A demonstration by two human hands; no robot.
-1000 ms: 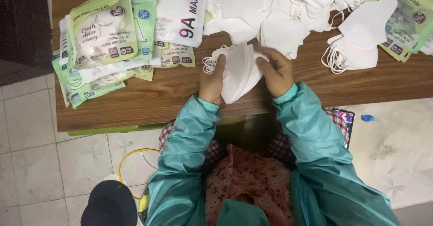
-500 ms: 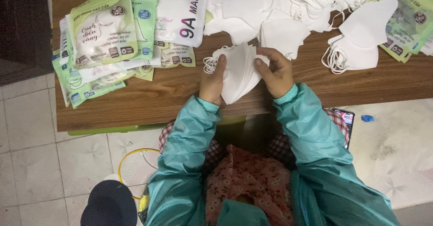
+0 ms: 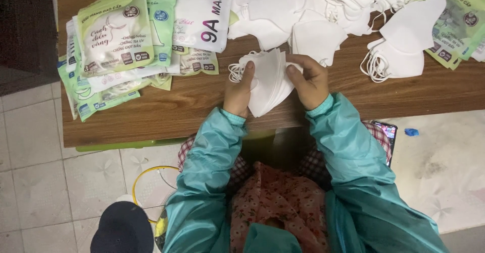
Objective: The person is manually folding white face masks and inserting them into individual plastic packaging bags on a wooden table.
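A stack of several folded white face masks (image 3: pixel 269 83) rests on edge near the front of the wooden table (image 3: pixel 166 109). My left hand (image 3: pixel 239 89) grips the stack's left side, where the ear loops bunch up. On the right side, my right hand (image 3: pixel 308 80) pinches the same stack with thumb and fingers. Both arms wear teal sleeves.
Green and white mask pouches (image 3: pixel 118 36) lie piled at the table's left. A heap of loose white masks (image 3: pixel 323 10) fills the back middle, with another small mask stack (image 3: pixel 401 46) at right and more pouches (image 3: pixel 457 20) at far right. Tiled floor lies below; a phone (image 3: pixel 386 132) sits by my right side.
My hands have stayed on the mask stack, only shifting their fingers slightly to square it. Nothing else moved.
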